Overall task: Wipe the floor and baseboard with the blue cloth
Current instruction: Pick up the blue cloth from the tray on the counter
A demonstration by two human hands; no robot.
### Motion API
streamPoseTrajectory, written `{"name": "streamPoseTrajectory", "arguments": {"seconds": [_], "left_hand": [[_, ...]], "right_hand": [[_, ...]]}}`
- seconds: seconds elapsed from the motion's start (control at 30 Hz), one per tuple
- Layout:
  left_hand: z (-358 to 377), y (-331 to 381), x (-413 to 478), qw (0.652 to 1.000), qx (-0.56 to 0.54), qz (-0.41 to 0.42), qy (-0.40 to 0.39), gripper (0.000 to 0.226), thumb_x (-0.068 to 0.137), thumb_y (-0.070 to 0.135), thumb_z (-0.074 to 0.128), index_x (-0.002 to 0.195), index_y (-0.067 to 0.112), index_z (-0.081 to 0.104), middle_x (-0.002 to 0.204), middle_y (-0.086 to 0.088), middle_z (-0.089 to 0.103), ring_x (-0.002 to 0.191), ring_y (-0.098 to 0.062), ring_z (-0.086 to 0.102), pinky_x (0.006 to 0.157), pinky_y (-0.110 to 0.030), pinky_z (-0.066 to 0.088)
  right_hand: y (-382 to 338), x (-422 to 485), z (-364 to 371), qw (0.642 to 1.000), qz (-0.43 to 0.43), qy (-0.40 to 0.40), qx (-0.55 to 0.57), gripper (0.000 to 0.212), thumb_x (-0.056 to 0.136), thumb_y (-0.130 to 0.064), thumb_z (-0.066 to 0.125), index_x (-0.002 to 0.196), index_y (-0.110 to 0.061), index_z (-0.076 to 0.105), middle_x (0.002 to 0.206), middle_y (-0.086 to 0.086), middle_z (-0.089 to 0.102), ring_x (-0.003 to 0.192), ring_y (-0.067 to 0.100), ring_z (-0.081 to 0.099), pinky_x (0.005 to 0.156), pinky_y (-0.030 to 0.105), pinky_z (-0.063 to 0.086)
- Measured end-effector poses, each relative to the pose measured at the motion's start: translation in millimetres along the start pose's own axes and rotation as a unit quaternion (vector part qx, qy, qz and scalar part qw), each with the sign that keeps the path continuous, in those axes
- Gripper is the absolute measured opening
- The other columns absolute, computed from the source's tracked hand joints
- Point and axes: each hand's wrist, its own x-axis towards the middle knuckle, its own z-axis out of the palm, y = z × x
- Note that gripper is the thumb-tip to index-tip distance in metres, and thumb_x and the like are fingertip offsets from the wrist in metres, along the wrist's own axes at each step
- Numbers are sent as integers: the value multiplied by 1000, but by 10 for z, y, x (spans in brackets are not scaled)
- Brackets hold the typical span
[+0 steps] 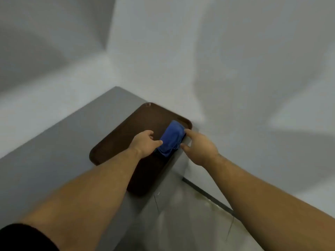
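Nearest, the floor (181, 211) and dark baseboard (208, 194) lie unwiped. Beyond, on the brown tray (126, 134), the left hand (145, 144) touches the blue cloth (171, 140); its grasp is probably unformed. The right hand (199, 147) is spread beside it, empty. Recommendation: gather the folds fully before lifting.

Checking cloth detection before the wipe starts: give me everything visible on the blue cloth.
The blue cloth is a soft, bunched fabric, folded or crumpled rather than spread flat, plain blue with no visible pattern. It lies on the brown tray, near the tray's right edge and far right corner, on the grey counter by the wall. The left hand touches its near left side with the thumb; the right hand has fingertips at its right edge. It is not yet lifted.
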Motion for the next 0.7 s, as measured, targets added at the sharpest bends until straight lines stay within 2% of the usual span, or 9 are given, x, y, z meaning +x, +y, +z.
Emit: {"name": "streamPoseTrajectory", "arguments": {"seconds": [0.1,0.23,0.33,0.47,0.53,0.6,0.63,0.7], "left_hand": [[102,-128,180,998,-51,-19,-9,65,88,33,79,145,16,54,135,-2,64,120,-20,62,103,-34,50],[204,-198,402,995,-89,-32,-1,53,88,22,79,138,16,60,127,0,67,115,-17,63,103,-36,52],[253,-165,533,993,-112,-29,-17,55,89,24,78,140,16,59,126,0,68,112,-17,64,96,-33,54],[328,-74,648,997,-62,-23,-28,55,90,36,76,138,14,61,133,-7,67,120,-25,64,104,-42,54],[367,-34,684,998,-40,-15,-47,36,91,34,75,121,14,72,118,-7,72,109,-24,68,97,-43,58],[403,9,682,998,-42,-5,-56,14,90,27,73,96,14,75,97,-7,74,90,-22,70,78,-38,59],[420,28,670,997,-57,1,-53,10,89,24,71,89,14,73,92,-8,73,85,-23,70,70,-35,56],[461,60,626,992,-114,19,-47,9,86,20,69,90,12,70,94,-11,72,87,-25,69,66,-33,53]], "right_hand": [[34,103,288,999,31,-39,-14,65,96,-44,62,155,-25,40,154,1,53,137,27,53,107,43,48],[113,218,578,997,43,-61,-16,61,96,-44,63,152,-25,45,154,-4,51,138,24,51,109,39,45],[143,263,711,996,40,-80,-26,62,97,-42,62,154,-25,43,162,-9,40,146,20,42,116,36,38],[183,290,825,996,38,-85,-19,63,99,-33,59,158,-24,38,167,-8,31,151,18,35,121,35,31],[217,290,851,996,40,-82,6,60,101,-26,56,158,-24,38,168,-9,31,152,17,33,121,30,27],[261,279,839,994,48,-75,71,54,103,-17,53,156,-23,43,166,-11,35,150,14,37,115,21,24],[288,271,816,989,58,-67,118,52,103,-14,52,154,-22,47,163,-10,40,147,13,40,111,17,24],[328,253,724,970,91,-46,219,46,103,-13,54,148,-23,55,153,-8,53,136,8,50,108,15,29]]}}
